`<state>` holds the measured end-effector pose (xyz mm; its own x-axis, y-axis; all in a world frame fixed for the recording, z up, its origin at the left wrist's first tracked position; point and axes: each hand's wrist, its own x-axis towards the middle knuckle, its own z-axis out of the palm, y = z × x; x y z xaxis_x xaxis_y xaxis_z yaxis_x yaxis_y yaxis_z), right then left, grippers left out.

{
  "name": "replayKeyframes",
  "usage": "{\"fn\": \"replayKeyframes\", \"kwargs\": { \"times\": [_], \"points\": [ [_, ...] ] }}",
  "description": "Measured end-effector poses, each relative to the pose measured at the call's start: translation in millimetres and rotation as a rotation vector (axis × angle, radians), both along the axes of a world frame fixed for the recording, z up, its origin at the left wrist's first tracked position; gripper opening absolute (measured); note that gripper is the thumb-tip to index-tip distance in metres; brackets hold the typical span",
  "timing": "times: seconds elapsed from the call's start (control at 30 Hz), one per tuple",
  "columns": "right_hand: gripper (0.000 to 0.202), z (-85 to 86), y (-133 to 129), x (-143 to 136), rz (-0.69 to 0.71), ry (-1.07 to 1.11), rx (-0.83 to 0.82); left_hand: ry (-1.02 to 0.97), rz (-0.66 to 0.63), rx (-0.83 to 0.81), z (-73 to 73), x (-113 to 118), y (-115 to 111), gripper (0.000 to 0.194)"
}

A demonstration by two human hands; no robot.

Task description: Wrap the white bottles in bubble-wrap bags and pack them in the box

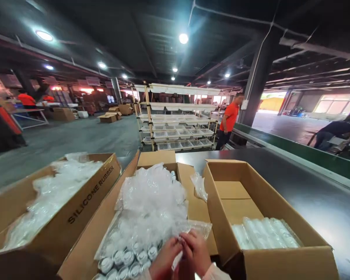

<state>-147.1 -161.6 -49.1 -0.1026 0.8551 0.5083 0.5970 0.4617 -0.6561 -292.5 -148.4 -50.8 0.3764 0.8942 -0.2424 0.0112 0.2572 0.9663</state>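
Note:
My left hand [166,257] and my right hand [197,252] meet at the bottom middle, fingers pinched together on a clear plastic bag [202,227]. Part of the bag is hidden by the fingers. Just beneath and beyond them, an open cardboard box [81,237] holds rows of white-capped containers [128,257]. A heap of clear plastic bags [151,190] covers the box's far part. To the right, another open cardboard box [286,260] has a row of plastic-wrapped, cylinder-like items [265,233] at its near end.
On the left stands a cardboard box marked SILICONE RUBBER [90,194], full of clear plastic. A crumpled plastic piece [198,186] lies on a box flap. Behind the dark table [323,202] are a tray rack [181,118] and a person in an orange shirt [230,116].

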Motion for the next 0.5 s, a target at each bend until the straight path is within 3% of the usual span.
{"fn": "replayKeyframes", "kwargs": {
  "times": [0.07,0.1,0.17,0.33,0.43,0.5],
  "points": [
    [0.036,10.8,-6.8,-4.6,0.002,-0.103,0.084,-0.336,0.150,-0.334,12.9,3.9,-0.1,0.028],
    [0.035,13.4,-8.4,-5.6,-0.014,-0.126,0.114,-0.468,0.225,-0.418,16.9,6.0,-0.6,0.024],
    [0.032,13.4,-8.4,-6.0,-0.031,-0.139,0.159,-0.577,0.290,-0.417,20.0,10.0,-5.1,0.016],
    [0.028,3.0,-2.9,-6.2,-0.043,-0.075,0.243,-0.258,0.217,-0.066,11.9,12.3,-29.4,0.033],
    [0.033,1.0,-7.8,-7.1,0.102,-0.090,0.277,-0.129,0.031,-0.184,3.9,6.1,-36.6,0.019],
    [0.032,1.0,-16.3,-7.2,0.227,-0.101,0.287,-0.244,0.038,-0.393,-1.2,1.0,-35.9,0.012]
  ]
}}
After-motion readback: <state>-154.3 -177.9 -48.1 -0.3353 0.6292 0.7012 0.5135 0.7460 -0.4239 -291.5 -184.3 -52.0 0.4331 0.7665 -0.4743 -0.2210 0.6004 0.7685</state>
